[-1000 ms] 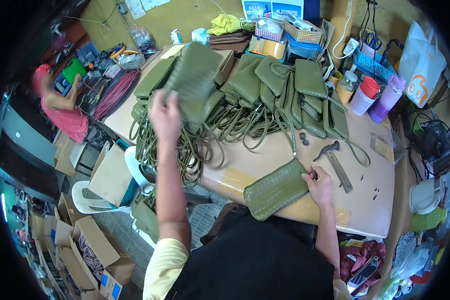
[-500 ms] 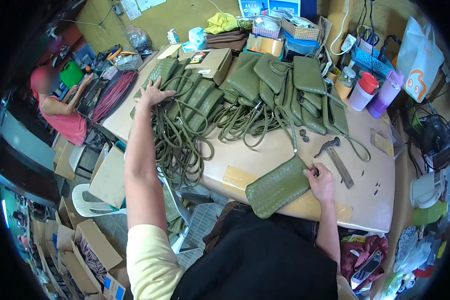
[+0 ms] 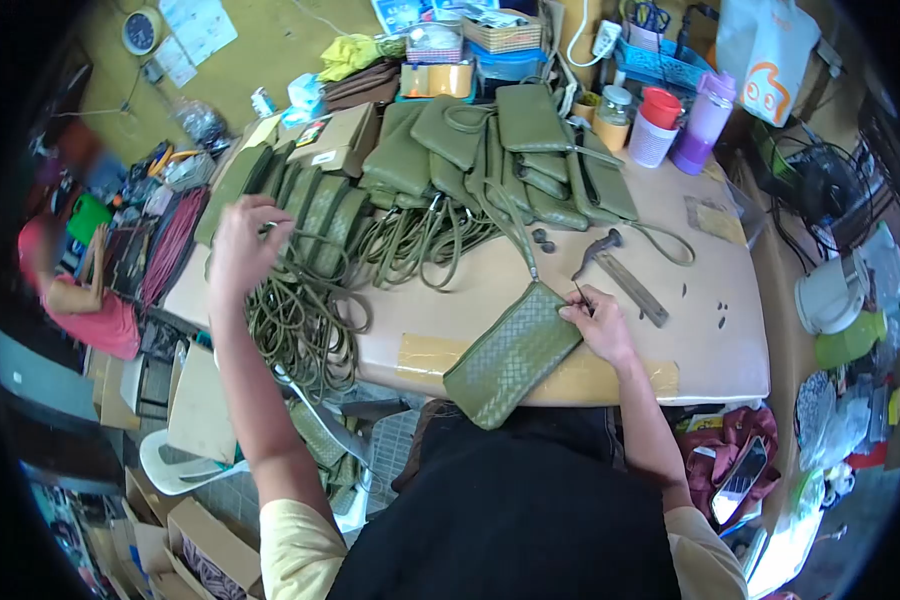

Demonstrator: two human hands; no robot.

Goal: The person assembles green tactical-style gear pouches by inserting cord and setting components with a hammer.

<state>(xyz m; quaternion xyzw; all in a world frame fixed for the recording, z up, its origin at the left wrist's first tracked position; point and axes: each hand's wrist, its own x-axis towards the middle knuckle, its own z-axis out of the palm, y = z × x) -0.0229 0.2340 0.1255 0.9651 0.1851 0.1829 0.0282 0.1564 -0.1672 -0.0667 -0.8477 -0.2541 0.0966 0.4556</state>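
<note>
A green woven wristlet pouch [image 3: 510, 355] lies slanted over the table's near edge, its strap running up to the back. My right hand [image 3: 602, 325] is at the pouch's right end, fingers closed around a small dark pointed tool [image 3: 582, 300], mostly hidden by the fingers. Over the left stack of green pouches [image 3: 315, 205] hangs my left hand [image 3: 250, 245], fingers loosely bent and apart with nothing in them. Below that stack dangles a tangle of green straps [image 3: 305, 330]. More green pouches [image 3: 530, 150] are piled behind the one at my right hand.
A hammer [image 3: 625, 280] lies right of the pouch, near small dark round pieces [image 3: 544, 240]. A red-lidded cup [image 3: 655, 128] and a purple bottle [image 3: 705, 125] stand at the back right. A person in a pink top [image 3: 95, 315] sits at far left beside reddish cords [image 3: 175, 245].
My left hand has lifted off the left stack, its spread fingers now bent. My right hand stays at the pouch's end with the dark tool. The whole view has shifted.
</note>
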